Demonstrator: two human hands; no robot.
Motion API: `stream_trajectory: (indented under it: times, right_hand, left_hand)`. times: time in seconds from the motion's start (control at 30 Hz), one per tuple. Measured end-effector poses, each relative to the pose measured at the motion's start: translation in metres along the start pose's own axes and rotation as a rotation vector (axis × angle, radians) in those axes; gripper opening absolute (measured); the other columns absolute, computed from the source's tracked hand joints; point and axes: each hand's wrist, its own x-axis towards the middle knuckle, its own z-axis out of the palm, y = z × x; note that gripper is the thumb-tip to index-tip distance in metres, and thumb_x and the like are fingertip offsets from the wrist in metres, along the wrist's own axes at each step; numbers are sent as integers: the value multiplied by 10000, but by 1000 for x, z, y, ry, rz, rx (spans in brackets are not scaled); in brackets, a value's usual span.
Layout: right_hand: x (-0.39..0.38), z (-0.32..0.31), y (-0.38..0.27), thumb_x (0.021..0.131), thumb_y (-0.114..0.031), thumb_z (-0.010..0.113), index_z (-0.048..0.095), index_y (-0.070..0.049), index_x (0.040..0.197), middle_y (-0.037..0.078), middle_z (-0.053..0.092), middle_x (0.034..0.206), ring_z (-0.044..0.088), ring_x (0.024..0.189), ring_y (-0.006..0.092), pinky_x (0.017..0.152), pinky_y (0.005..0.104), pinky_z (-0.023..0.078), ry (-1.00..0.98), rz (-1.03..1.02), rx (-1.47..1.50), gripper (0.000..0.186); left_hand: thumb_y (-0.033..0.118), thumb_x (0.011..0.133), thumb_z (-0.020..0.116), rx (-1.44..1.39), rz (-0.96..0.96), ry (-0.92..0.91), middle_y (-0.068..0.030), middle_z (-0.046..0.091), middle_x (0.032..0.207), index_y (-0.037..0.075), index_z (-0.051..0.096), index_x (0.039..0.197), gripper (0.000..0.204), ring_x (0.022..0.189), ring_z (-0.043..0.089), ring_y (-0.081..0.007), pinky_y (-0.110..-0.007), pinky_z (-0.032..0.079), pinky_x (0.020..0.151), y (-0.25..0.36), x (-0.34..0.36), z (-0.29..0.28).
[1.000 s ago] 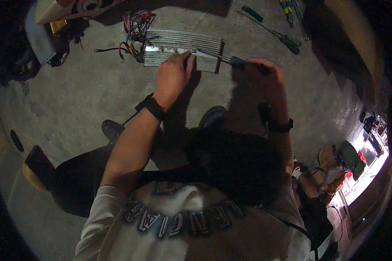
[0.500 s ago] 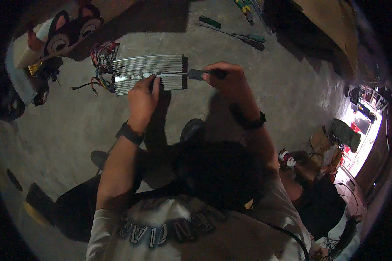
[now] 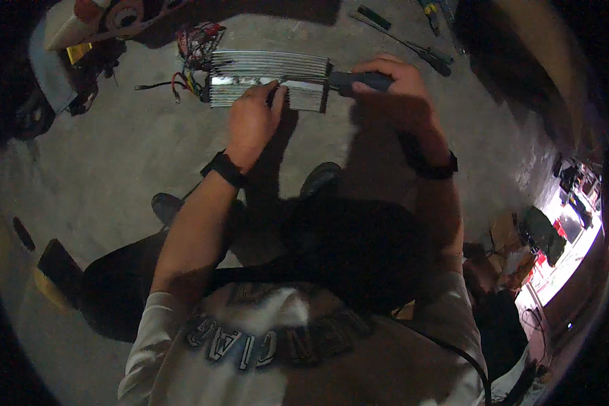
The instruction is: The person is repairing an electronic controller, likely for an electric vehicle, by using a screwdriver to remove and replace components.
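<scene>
1. I have the finned box [image 3: 271, 59] lying on the floor [image 3: 115, 162] in the upper middle of the frame, its wires [image 3: 196, 46] bunched at the left end
2. My left hand [image 3: 252, 120] reaches over the box's lower edge, thumb and index finger slightly parted at the pale strip; I cannot tell whether they pinch anything
3. My right hand [image 3: 404, 84] is wrapped around the dark handle of a screwdriver [image 3: 343, 82], just beside the box's right end
4. I see other screwdrivers [image 3: 438, 64] at upper right, with pliers [image 3: 431, 17] near them by the top edge
</scene>
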Motion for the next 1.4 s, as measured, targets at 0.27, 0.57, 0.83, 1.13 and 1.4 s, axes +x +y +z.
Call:
stream_trajectory:
  times: [0.27, 0.57, 0.83, 1.13, 1.4]
  right_hand:
    - [0, 4, 2, 815, -308, 799, 765, -46, 1064, 110, 680, 1006, 667, 925, 269, 822, 368, 516, -41, 93, 94, 363]
    - [3, 3, -17, 812, -185, 813, 750, -38, 1068, 128, 687, 959, 677, 842, 286, 750, 376, 540, -39, -67, -49, 301]
    - [7, 6, -33, 749, -60, 819, 727, -16, 1026, 140, 690, 937, 693, 800, 314, 692, 385, 549, 25, -281, -120, 295]
    - [15, 3, -45, 718, -14, 818, 682, -28, 1063, 145, 682, 969, 693, 835, 337, 706, 397, 549, -39, -398, -130, 371]
    - [24, -2, -43, 684, -4, 832, 652, -57, 1131, 151, 670, 1073, 663, 983, 359, 818, 428, 542, -115, -510, -206, 485]
  left_hand:
    - [243, 969, 706, -21, -32, 19, -217, 742, 969, -13, 754, 1042, 270, 820, 721, -374, -433, 574, 740, -2, 1, -1]
    - [276, 955, 724, -5, -31, 75, -211, 741, 935, -7, 759, 1035, 296, 793, 717, -360, -423, 571, 724, 0, 0, 3]
    - [251, 937, 740, -29, -22, 93, -194, 742, 938, 15, 764, 1039, 259, 778, 711, -361, -422, 568, 702, -1, 3, 5]
    - [231, 915, 761, -64, -24, 100, -183, 746, 944, 27, 767, 1030, 234, 785, 715, -356, -416, 572, 709, -3, 2, 4]
    - [239, 901, 781, -88, -54, 106, -180, 753, 962, 23, 767, 1019, 247, 827, 729, -353, -409, 584, 742, -1, 2, 5]
